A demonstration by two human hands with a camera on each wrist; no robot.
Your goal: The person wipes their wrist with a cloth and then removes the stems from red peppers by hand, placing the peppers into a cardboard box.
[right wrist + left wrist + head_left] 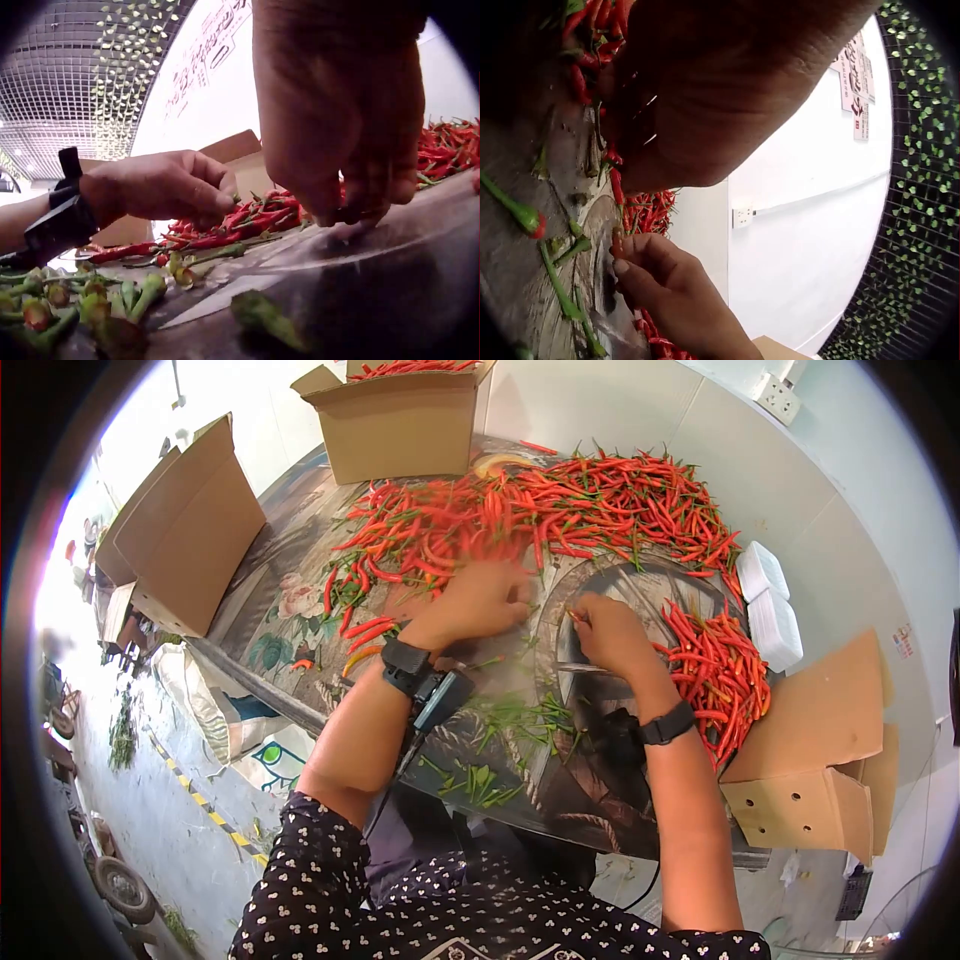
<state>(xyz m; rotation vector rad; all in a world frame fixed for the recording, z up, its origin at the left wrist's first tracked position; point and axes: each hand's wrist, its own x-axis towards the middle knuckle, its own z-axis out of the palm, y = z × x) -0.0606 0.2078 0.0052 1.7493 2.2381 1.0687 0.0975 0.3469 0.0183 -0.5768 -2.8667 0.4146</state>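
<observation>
My left hand (478,600) hovers at the near edge of a large heap of red chili peppers (640,500), fingers curled. In the right wrist view a small green stem (236,199) shows at the thumb tip of this left hand (169,184). To its right, my right hand (612,635) pinches a small reddish chili pepper (617,244) between thumb and forefinger, seen in the left wrist view. Below the hands, loose green stems (485,785) lie scattered on the table. A smaller pile of red chili peppers (715,675) sits beside the right forearm.
One cardboard box (400,430) with chilies stands at the back. Another cardboard box (185,525) is at the table's left, and an open carton (805,780) is at the right. White foam trays (770,615) stand by the right wall. The table's front edge (250,695) runs near my body.
</observation>
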